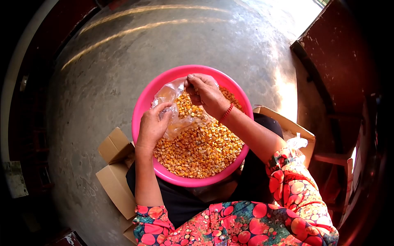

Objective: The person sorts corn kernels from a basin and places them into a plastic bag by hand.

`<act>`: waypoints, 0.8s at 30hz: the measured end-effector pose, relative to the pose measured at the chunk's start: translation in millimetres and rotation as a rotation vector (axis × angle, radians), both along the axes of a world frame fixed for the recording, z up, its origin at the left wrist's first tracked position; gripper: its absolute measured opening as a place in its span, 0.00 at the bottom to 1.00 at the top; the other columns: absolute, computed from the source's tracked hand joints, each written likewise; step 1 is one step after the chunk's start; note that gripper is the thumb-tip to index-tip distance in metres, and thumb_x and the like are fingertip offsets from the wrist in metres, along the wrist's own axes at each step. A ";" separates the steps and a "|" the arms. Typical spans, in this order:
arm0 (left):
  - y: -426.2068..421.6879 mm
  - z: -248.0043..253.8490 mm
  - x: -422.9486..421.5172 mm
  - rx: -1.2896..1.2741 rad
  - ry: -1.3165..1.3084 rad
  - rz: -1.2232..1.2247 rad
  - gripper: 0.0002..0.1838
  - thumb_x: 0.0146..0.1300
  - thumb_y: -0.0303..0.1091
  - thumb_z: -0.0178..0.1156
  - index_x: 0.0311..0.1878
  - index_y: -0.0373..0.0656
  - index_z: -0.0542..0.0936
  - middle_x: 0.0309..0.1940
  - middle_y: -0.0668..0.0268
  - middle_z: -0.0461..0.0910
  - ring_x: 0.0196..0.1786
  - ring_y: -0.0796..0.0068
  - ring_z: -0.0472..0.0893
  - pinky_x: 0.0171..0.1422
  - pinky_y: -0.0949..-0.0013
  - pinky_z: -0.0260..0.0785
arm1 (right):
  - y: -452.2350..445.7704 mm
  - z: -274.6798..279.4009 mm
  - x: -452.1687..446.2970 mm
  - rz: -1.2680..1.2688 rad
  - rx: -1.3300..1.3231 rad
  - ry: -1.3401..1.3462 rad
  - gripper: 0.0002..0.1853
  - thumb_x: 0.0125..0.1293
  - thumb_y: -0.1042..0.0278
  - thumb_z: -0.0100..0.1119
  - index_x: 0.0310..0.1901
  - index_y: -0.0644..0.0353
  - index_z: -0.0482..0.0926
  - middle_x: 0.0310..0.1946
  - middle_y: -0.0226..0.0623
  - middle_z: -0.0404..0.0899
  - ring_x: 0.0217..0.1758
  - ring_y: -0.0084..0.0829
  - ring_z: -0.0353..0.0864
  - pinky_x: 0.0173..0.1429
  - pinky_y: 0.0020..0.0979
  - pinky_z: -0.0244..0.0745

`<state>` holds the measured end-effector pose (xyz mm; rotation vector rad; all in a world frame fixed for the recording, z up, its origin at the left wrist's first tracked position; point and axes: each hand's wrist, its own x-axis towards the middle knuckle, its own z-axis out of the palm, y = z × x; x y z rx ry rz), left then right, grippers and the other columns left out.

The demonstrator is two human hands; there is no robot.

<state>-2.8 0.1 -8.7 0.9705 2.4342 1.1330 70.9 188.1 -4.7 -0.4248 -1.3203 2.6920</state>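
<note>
Over pink basin (140,119), R hand (205,92) pinches clear bag (176,123); L hand (154,125) touching, grip unclear.

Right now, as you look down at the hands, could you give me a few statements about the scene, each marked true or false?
1. The pink basin holds yellow-orange corn kernels. True.
2. The red beaded bracelet is on the left wrist. False: it is on the right wrist.
3. The right hand grips a clear plastic bag, and the left hand is at it too. True.
4. The cardboard box on the person's left has its flaps closed. False: they stand open.
5. The person's sleeves are plain white. False: they have a colorful pattern.
</note>
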 end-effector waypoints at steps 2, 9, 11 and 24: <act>0.8 3.5 1.0 -0.031 -0.019 0.008 0.14 0.58 0.32 0.60 0.48 0.44 0.81 0.27 0.51 0.80 0.28 0.65 0.82 0.34 0.65 0.71 | 3.1 -3.6 -4.2 -0.038 -0.010 0.027 0.13 0.71 0.58 0.47 0.33 0.57 0.73 0.20 0.24 0.65 0.19 0.16 0.61 0.22 0.21 0.55; 1.8 4.7 2.6 -0.069 -0.062 -0.031 0.14 0.60 0.30 0.59 0.49 0.41 0.80 0.33 0.56 0.82 0.34 0.72 0.81 0.41 0.69 0.72 | -1.6 -12.7 -10.7 -0.064 0.464 0.152 0.20 0.69 0.56 0.41 0.40 0.65 0.79 0.35 0.33 0.79 0.44 0.27 0.76 0.54 0.29 0.68; -0.1 0.9 1.4 -0.008 -0.038 -0.024 0.14 0.58 0.32 0.60 0.48 0.44 0.81 0.29 0.52 0.81 0.30 0.65 0.82 0.38 0.65 0.72 | -5.8 -15.6 -13.2 -0.075 0.605 0.170 0.20 0.69 0.56 0.42 0.40 0.65 0.79 0.33 0.34 0.80 0.45 0.29 0.76 0.56 0.30 0.68; -1.6 1.8 -0.5 0.008 -0.006 -0.051 0.14 0.58 0.32 0.59 0.48 0.45 0.81 0.29 0.51 0.80 0.28 0.62 0.81 0.36 0.64 0.72 | -68.2 -9.7 35.1 0.622 1.047 0.648 0.04 0.56 0.70 0.59 0.30 0.60 0.79 0.23 0.43 0.77 0.26 0.38 0.78 0.34 0.38 0.72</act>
